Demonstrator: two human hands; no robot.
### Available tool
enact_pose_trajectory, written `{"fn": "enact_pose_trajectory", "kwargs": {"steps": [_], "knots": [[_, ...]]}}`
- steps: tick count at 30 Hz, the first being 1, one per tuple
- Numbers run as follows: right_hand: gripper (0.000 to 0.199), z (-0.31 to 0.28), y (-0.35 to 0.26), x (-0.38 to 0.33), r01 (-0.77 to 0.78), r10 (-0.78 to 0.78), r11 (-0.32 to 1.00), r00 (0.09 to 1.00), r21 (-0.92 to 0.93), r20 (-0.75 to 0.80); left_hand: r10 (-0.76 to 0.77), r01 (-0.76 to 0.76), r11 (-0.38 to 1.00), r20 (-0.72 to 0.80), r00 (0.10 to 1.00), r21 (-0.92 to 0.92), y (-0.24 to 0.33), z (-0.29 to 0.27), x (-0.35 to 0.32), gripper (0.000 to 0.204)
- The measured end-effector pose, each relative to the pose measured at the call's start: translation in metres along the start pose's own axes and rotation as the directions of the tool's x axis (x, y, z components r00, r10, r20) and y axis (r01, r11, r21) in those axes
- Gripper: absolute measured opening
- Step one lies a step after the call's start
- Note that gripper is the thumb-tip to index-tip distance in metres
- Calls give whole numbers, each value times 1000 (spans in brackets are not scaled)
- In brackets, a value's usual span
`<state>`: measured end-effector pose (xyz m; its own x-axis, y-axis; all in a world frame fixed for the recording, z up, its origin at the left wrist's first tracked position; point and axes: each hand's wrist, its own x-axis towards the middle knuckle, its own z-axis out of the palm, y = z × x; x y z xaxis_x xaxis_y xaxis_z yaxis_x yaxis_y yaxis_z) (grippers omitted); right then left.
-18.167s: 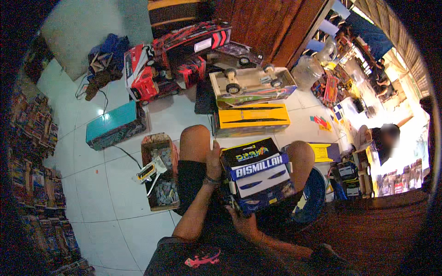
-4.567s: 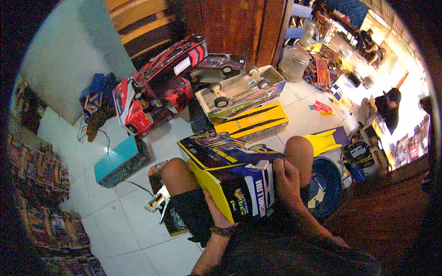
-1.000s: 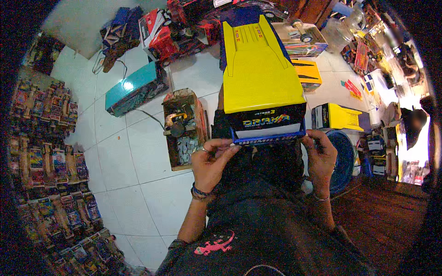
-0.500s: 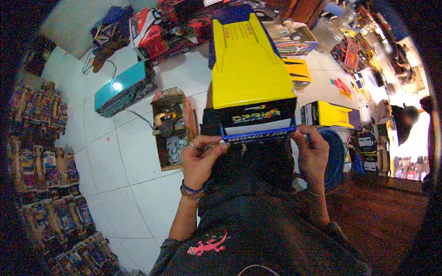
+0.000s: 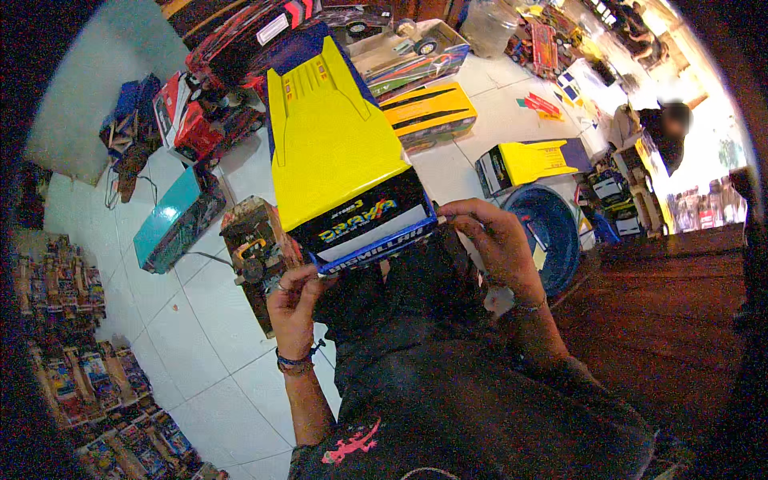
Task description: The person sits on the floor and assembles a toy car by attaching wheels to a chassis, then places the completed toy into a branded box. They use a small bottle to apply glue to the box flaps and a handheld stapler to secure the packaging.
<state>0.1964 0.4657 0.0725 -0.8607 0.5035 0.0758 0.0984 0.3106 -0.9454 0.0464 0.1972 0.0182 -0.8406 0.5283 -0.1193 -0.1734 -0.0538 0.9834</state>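
Note:
A large toy truck body point(image 5: 336, 152) with a yellow top and blue sides lies over my lap, pointing away from me. Its near end is a black panel with bright lettering and a white band. Along the bottom of that panel runs a narrow blue strip point(image 5: 376, 250) with pale lettering. My left hand point(image 5: 294, 316) pinches the strip's left end between thumb and fingers. At the opposite end, my right hand point(image 5: 504, 248) is closed in a pinch at the strip's corner. Whether the strip is fixed to the panel I cannot tell.
Left of my lap stand a box of tools point(image 5: 290, 240) and a teal model body point(image 5: 180, 220). Red toy trucks point(image 5: 192, 120) sit further back. To the right are a blue basin point(image 5: 572, 232), a yellow-and-black model point(image 5: 532, 164) and an orange-yellow one point(image 5: 432, 116). A person point(image 5: 664, 140) sits far right.
The view has turned, so the truck body shows further left and slanted. Its near end is now tilted, with the right corner higher. Both hands stay at the strip's ends.

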Motion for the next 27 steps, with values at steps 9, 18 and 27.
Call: {"fn": "enact_pose_trajectory", "kwargs": {"steps": [9,18,27], "knots": [[14,5,1,5,110,-109,994,994,30,-18,-11,28,992,-134,991,124,-4,5,1,17],[17,6,9,4,190,-196,978,978,-87,-74,252,-176,901,-147,957,396,-7,6,-1,11],[33,-20,237,-76,-731,623,667,652,-142,-432,291,-197,871,-150,945,451,-27,-14,13,19]]}}
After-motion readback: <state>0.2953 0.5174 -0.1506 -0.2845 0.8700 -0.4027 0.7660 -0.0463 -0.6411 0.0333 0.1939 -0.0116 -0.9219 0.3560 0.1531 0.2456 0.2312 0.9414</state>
